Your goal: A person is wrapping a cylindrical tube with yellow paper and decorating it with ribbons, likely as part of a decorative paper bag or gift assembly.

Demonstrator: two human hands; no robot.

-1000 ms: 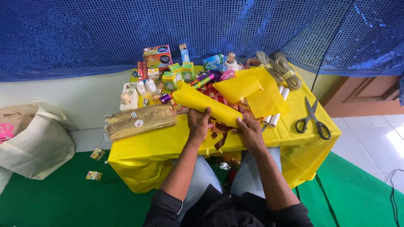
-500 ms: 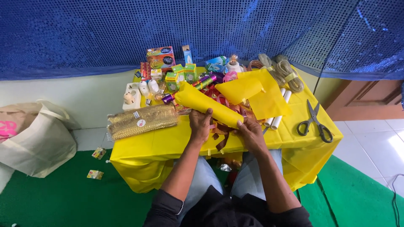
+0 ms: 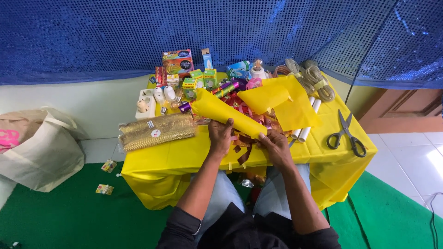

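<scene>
At the near edge of the yellow-covered table (image 3: pixel 166 159), my left hand (image 3: pixel 220 136) is clenched over the middle of a yellow paper roll (image 3: pixel 226 114), and my right hand (image 3: pixel 276 146) pinches the roll's near end between thumb and fingers. The roll lies slanted, its far end pointing up-left toward the packages, over a heap of red and gold ribbon strips (image 3: pixel 242 147).

Packages, far side of table: one orange-and-green printed box (image 3: pixel 177 61) stands at the back left; a slim blue-and-white carton (image 3: pixel 206 58) stands upright just right of it; several small green-and-yellow boxes (image 3: pixel 199 79) sit in front. A white extension socket (image 3: pixel 144 103) lies at the far left corner. A flat gold mesh packet (image 3: pixel 157 131) with two small round and square stickers lies left of my hands.

Right side: loose yellow paper sheets (image 3: pixel 288 101), coiled cord (image 3: pixel 314 76), grey-handled scissors (image 3: pixel 346 133) near the right edge. A beige cloth bag (image 3: pixel 39 152) sits on the floor at left.

Compared with half a second ago, both hands keep the same grip; the roll's position is essentially unchanged.
</scene>
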